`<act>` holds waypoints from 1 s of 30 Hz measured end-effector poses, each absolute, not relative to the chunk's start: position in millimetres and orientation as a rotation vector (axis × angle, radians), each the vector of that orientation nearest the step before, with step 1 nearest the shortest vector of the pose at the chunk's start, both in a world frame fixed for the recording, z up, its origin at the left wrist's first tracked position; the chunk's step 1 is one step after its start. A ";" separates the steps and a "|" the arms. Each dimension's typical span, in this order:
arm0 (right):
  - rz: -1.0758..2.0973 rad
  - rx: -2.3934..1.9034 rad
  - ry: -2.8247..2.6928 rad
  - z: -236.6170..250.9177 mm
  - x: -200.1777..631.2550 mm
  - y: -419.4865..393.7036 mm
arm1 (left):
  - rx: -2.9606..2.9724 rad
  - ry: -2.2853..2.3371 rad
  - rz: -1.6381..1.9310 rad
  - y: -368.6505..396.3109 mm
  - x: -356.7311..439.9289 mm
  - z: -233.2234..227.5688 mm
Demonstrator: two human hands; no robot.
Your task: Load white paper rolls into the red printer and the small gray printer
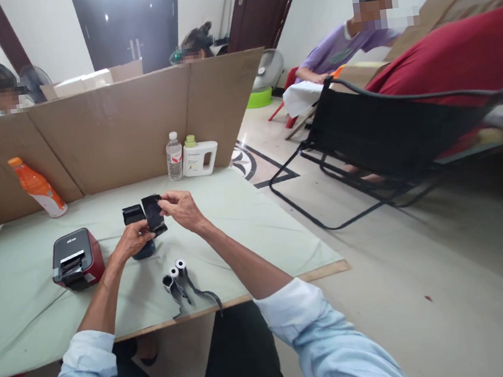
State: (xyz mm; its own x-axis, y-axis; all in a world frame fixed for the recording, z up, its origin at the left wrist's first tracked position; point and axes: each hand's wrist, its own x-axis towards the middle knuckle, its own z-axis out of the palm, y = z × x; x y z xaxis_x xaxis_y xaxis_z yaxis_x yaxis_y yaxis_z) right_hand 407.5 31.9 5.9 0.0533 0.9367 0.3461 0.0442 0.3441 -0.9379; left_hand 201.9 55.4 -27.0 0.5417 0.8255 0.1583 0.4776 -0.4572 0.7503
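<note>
One black device partly behind the left fingers

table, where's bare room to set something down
Bare table lies right of the right forearm, in front of the jug; left of the printer; and along the cardboard between orange bottle and water bottle. Crowded: the middle, with left hand, right hand, black piece, black device and rolls.

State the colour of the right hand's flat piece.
The flat piece is black, clearest in the head view.
</note>
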 end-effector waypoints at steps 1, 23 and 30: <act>0.894 -1.003 -1.316 5.3 409.7 30.8 | 2.124 1.037 0.675 54.2 204.8 -27.2; 1.126 -1.092 -1.195 -65.1 480.8 -30.1 | 2.329 0.942 0.479 38.2 267.1 -32.3; 0.949 -1.278 -1.134 -91.9 494.4 -75.7 | 2.580 0.957 0.352 39.3 289.0 -51.8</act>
State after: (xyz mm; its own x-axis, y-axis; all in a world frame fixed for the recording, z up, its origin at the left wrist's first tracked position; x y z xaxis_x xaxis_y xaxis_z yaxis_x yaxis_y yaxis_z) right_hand 494.4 -75.7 -91.9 0.2136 0.9716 0.1020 0.0709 0.0888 -0.9935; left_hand 289.0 39.3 -51.8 0.7389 0.6658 0.1040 0.5748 -0.7033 0.4183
